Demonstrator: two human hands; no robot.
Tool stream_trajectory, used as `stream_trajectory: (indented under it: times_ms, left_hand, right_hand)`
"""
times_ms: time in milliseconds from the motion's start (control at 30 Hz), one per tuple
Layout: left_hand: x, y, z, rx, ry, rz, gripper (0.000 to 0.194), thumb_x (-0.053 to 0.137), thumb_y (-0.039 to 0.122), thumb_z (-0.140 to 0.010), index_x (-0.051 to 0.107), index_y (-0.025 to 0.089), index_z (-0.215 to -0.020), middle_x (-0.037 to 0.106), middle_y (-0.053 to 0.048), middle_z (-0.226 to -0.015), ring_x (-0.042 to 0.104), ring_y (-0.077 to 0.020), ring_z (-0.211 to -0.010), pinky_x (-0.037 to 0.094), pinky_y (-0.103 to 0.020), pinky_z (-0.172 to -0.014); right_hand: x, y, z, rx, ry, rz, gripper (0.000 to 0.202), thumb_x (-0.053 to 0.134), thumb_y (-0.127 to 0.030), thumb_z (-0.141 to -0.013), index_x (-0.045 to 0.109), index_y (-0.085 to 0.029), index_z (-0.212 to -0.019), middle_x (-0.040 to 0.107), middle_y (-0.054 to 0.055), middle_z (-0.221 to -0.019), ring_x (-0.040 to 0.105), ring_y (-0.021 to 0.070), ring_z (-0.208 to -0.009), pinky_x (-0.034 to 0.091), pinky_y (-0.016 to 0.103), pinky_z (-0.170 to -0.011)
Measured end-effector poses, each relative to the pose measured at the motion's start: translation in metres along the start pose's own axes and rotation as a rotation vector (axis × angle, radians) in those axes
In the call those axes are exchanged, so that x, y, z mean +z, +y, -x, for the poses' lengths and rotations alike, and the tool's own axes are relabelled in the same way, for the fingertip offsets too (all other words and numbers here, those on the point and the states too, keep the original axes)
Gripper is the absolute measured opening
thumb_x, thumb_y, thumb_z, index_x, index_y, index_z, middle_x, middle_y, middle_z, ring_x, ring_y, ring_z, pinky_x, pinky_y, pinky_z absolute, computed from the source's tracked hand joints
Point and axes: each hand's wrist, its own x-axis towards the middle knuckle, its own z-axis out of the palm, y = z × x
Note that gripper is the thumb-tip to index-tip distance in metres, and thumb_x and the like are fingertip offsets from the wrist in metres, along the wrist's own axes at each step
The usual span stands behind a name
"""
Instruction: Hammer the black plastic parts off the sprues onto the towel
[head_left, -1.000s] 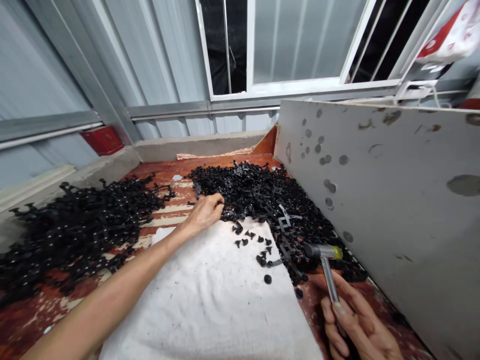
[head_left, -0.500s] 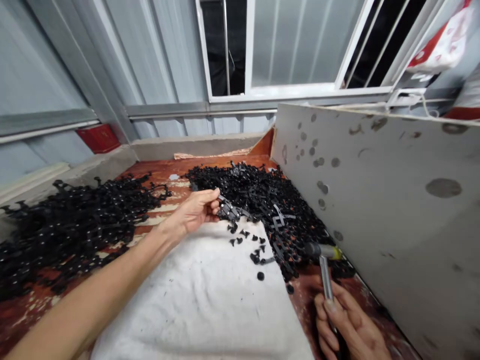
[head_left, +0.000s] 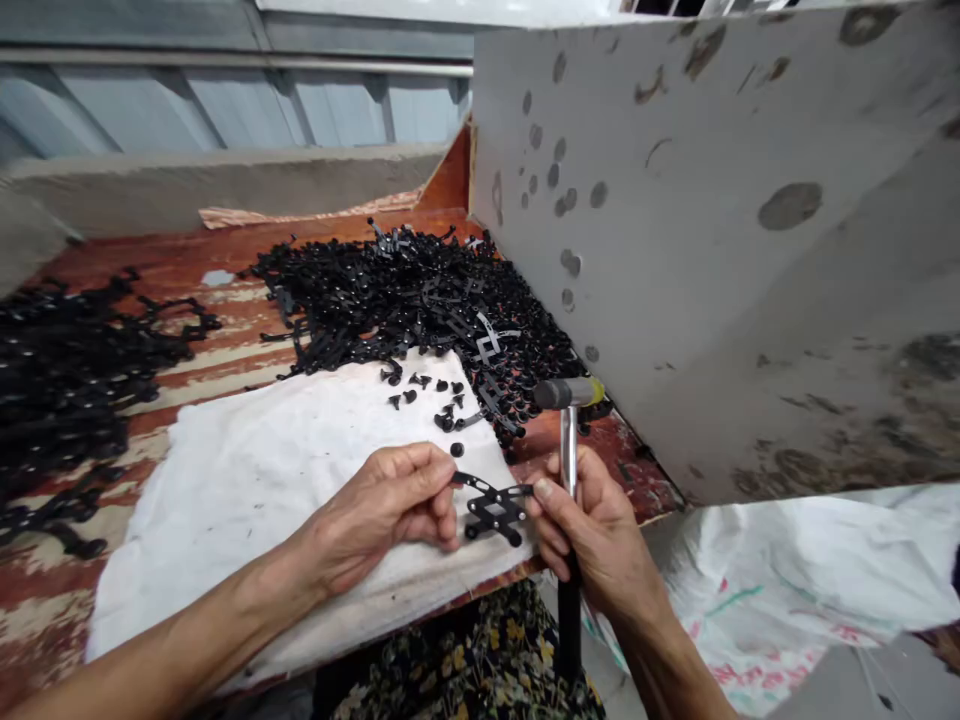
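In the head view, your left hand [head_left: 405, 500] pinches one end of a black linked piece [head_left: 495, 508] between thumb and forefinger, its other fingers curled underneath. The piece spans the gap between your two hands, its arms crossing in a lattice, above the near part of a white cloth [head_left: 300, 450]; you cannot tell whether its lower ends touch the fabric. Your right hand [head_left: 592, 510] has its thumb and fingers closed at the piece's other end and also grips a hammer [head_left: 568, 440]. The hammer stands roughly upright in that hand, its head above your knuckles, dark end to the left and yellow end to the right, its black grip hanging below your palm.

Just beyond your left hand, loose black bits [head_left: 444, 422] lie on the cloth. Farther out from both hands, a large heap of black pieces [head_left: 390, 290] covers the table [head_left: 225, 375], and a second heap [head_left: 60, 370] lies to the left of your left hand. A spotted grey board [head_left: 637, 250] stands beyond and to the right of your right hand. White sacking [head_left: 817, 580] lies to that hand's right, and flowered fabric [head_left: 487, 660] shows below and between your hands.
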Motion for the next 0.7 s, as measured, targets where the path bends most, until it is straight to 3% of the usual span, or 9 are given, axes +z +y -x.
stream_trajectory:
  times_ms: [100,167,233,400,567,700]
  left_hand:
    - [-0.010,0.005,0.015,0.004,-0.128,-0.378,0.036,0.070,0.052,-0.073,0.062,0.017,-0.076,0.061,-0.001,-0.067,0.056,-0.0139,-0.063,0.045,-0.025,-0.062]
    - [-0.015,0.013,0.023,0.093,-0.146,-0.680,0.029,0.070,0.045,-0.075,0.069,0.018,-0.084,0.063,-0.002,-0.078,0.054,-0.0148,-0.071,0.041,-0.023,-0.063]
    - [-0.016,0.022,0.026,0.140,-0.152,-0.842,0.026,0.068,0.041,-0.077,0.071,0.020,-0.091,0.063,0.000,-0.081,0.052,-0.0144,-0.072,0.038,-0.022,-0.061]
    - [-0.011,0.020,0.012,-0.013,-0.377,-0.677,0.029,0.062,0.044,-0.080,0.058,0.017,-0.070,0.049,0.004,-0.059,0.040,-0.0092,-0.050,0.028,-0.022,-0.046]
    - [-0.009,0.007,0.005,-0.110,-0.282,-0.475,0.038,0.065,0.053,-0.075,0.058,0.016,-0.078,0.064,-0.002,-0.078,0.047,-0.0057,-0.045,0.038,-0.020,-0.044]
    - [-0.017,0.018,0.008,-0.080,-0.173,-0.439,0.043,0.069,0.057,-0.072,0.058,0.016,-0.080,0.057,0.003,-0.068,0.046,-0.0051,-0.040,0.037,-0.018,-0.038]
  right_hand:
    - [0.002,-0.007,-0.002,0.023,-0.066,0.062,0.030,0.068,-0.040,-0.085,0.041,-0.026,-0.088,0.051,-0.013,-0.058,0.028,0.0021,-0.033,0.027,0.011,-0.030]
    - [0.005,-0.010,-0.003,0.056,-0.154,0.145,0.025,0.064,-0.037,-0.087,0.042,-0.025,-0.087,0.049,-0.013,-0.056,0.028,0.0026,-0.033,0.025,0.013,-0.030]
    - [0.010,-0.010,-0.002,0.056,-0.242,0.233,0.018,0.059,-0.033,-0.090,0.044,-0.025,-0.087,0.047,-0.012,-0.057,0.028,0.0035,-0.034,0.023,0.015,-0.031]
    - [0.019,-0.004,-0.006,-0.073,-0.296,0.403,0.008,0.052,-0.027,-0.092,0.046,-0.024,-0.087,0.042,-0.008,-0.066,0.033,0.0077,-0.047,0.028,0.019,-0.040]
    - [0.024,-0.005,-0.019,-0.175,-0.285,0.516,0.005,0.050,-0.026,-0.091,0.048,-0.023,-0.087,0.047,-0.003,-0.075,0.045,0.0129,-0.064,0.038,0.024,-0.054]
    - [0.026,-0.006,-0.027,-0.232,-0.254,0.508,0.006,0.054,-0.027,-0.089,0.053,-0.022,-0.089,0.052,-0.002,-0.076,0.051,0.0135,-0.066,0.043,0.024,-0.056]
